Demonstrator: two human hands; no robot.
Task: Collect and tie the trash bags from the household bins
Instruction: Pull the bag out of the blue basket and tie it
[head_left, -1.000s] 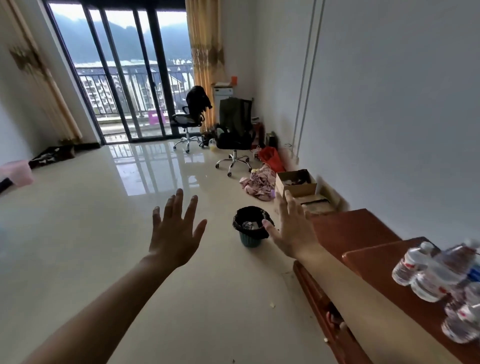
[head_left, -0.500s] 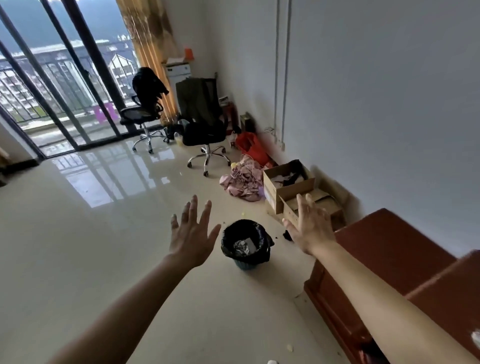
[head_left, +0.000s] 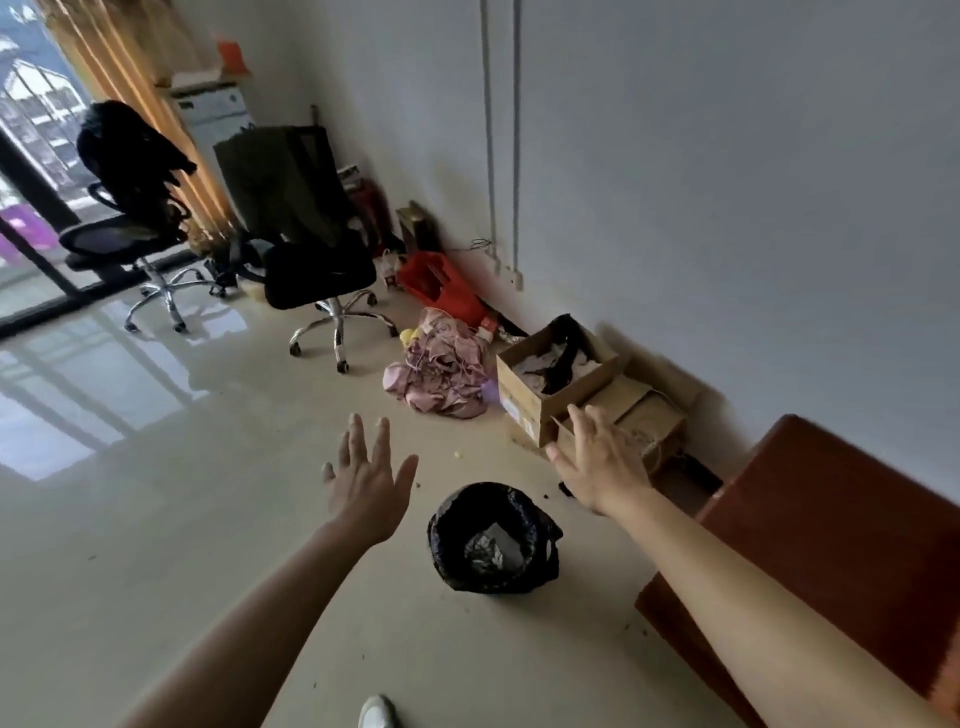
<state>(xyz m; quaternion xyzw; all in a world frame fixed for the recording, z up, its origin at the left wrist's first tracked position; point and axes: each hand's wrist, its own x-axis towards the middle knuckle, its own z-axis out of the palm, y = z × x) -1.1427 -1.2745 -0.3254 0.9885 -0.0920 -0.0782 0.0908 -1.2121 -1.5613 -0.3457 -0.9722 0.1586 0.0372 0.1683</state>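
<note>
Left hand (head_left: 366, 486) and right hand (head_left: 602, 460) spread open, empty, outstretched; black-lined bin (head_left: 493, 540) on floor between and below them, untouched.

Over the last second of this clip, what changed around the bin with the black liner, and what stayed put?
The person walked up to the lined bin: it went from far ahead to just below and between the outstretched left hand and right hand. The water bottles on the right dropped out of view. Nothing was grasped or released; both hands stay open and empty, and the cardboard boxes and pink cloth pile have not moved.
</note>
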